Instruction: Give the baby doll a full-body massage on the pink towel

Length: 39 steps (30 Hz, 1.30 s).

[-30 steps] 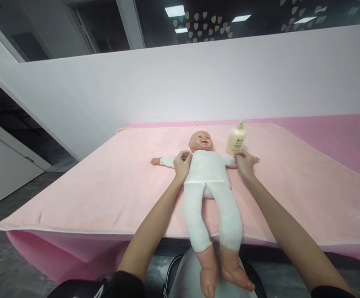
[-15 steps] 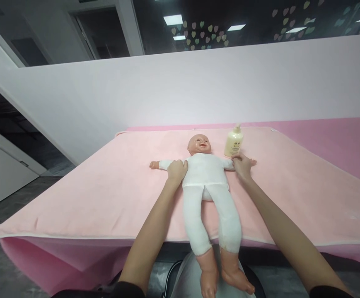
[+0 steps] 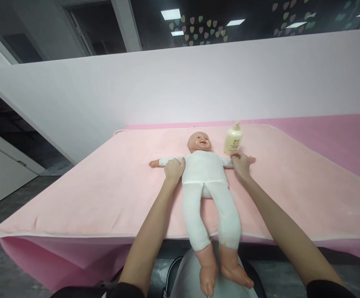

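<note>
A baby doll (image 3: 204, 167) with a white cloth body lies on its back on a pink blanket (image 3: 111, 190), its arms spread wide and its bare feet hanging past the near edge. My left hand (image 3: 174, 169) is closed around the doll's arm on the left side, close to the shoulder. On the other side, my right hand (image 3: 242, 163) grips the doll's other arm near the wrist. Just beyond my right hand stands a pale yellow pump bottle (image 3: 233, 138), upright on the blanket.
The blanket covers a table with a darker pink cloth (image 3: 74, 260) hanging down in front. Behind it rises a white wall (image 3: 180, 87) with dark glass above. A white door (image 3: 6, 169) is at the far left.
My left hand has shifted very slightly left along the doll's arm. Otherwise the view has only tilted a little; the doll and bottle have stayed in place.
</note>
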### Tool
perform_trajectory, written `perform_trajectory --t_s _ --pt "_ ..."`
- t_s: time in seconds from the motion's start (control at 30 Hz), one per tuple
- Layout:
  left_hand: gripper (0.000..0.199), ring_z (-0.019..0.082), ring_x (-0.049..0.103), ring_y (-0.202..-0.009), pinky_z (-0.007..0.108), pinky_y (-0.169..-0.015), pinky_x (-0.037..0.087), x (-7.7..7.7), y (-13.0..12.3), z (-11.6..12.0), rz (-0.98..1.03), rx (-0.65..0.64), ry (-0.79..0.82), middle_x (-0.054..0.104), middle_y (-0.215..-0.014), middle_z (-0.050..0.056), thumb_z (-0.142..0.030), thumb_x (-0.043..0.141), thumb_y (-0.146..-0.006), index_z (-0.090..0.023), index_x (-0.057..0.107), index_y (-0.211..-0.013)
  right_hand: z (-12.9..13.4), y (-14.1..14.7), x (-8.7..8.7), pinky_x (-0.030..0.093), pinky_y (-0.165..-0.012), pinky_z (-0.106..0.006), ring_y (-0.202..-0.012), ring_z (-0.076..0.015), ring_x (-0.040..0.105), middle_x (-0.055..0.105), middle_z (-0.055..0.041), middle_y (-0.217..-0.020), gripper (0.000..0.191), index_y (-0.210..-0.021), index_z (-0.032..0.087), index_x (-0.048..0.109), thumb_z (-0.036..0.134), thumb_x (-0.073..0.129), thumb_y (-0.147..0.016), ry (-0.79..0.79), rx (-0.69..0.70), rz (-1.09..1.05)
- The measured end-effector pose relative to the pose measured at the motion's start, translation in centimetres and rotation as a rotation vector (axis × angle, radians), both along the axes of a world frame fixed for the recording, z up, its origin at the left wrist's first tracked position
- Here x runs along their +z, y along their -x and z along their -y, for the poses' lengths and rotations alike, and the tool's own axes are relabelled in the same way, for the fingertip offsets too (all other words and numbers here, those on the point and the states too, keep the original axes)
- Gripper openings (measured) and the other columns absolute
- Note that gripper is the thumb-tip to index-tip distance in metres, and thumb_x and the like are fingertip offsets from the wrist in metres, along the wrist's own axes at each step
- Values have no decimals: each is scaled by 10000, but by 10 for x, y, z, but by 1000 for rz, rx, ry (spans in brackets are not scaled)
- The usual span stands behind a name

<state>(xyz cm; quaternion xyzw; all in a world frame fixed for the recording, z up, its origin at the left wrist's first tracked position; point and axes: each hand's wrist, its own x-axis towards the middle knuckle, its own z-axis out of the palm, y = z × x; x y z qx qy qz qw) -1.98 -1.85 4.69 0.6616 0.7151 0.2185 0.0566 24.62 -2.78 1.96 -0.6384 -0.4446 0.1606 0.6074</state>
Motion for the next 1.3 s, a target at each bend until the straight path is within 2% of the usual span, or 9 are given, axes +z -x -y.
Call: perform_trajectory --t_s 0.13,0.3,0.37,0.43,0.53,0.7,1.07,1.2,1.3 --pt "485 338 649 -916 401 -795 472 -9 5 -8 236 -8 -2 681 -857 228 -514 387 -867 -124 657 -767 -1 0 1 423 -803 -342 -767 -199 556 634 -17 -747 176 -699 194 605 185 450 -617 0 15 7" --pt "325 208 605 -582 324 -583 478 -24 5 -23 1077 41 226 584 -587 61 -486 507 -812 -181 550 -706 -2 0 -1 422 -824 -359 -786 -211 564 645 -32 -779 172 -702 192 608 183 456 -621 2 5 42" --pt "307 165 555 -512 293 -535 469 -25 3 -26 1291 69 285 509 -528 0 -488 514 -810 -192 527 -727 -2 0 -2 419 -838 -364 -800 -214 566 648 -36 -787 174 -709 192 608 189 455 -627 -3 7 64" --pt "319 143 535 -503 270 -540 475 -23 -1 -26 1435 62 276 466 -507 -21 -502 498 -824 -198 517 -731 -3 0 -3 420 -837 -366 -791 -212 568 647 -34 -783 185 -719 194 611 198 447 -632 3 11 78" --pt "325 157 577 -583 283 -611 505 -18 -7 -23 1630 9 249 541 -570 13 -496 474 -844 -189 540 -762 -3 0 -3 422 -827 -366 -776 -208 567 647 -29 -780 203 -730 196 615 203 439 -630 25 6 81" --pt "294 194 635 -693 321 -693 526 -18 -15 -19 1801 -2 302 652 -719 75 -429 532 -815 -141 578 -853 -1 1 -1 425 -802 -361 -754 -205 560 644 -36 -779 193 -726 191 600 214 440 -622 6 -6 81" --pt "40 144 614 -630 254 -704 525 -15 -11 -22 2129 90 238 636 -679 36 -179 562 -801 -143 577 -799 1 5 -2 424 -781 -394 -740 -225 560 642 -62 -797 208 -751 184 598 249 430 -647 -22 17 139" --pt "27 139 625 -668 237 -744 524 -15 -7 -26 2162 107 199 633 -682 29 -124 556 -794 -147 571 -795 -1 4 -3 428 -780 -397 -741 -227 561 649 -64 -793 226 -762 185 602 260 427 -641 -17 17 149" --pt "41 159 650 -720 260 -788 529 -16 -8 -25 2125 40 230 652 -704 32 -131 562 -797 -145 585 -827 -2 4 -4 431 -776 -392 -746 -224 562 655 -65 -801 227 -760 185 600 263 426 -637 -14 23 160"
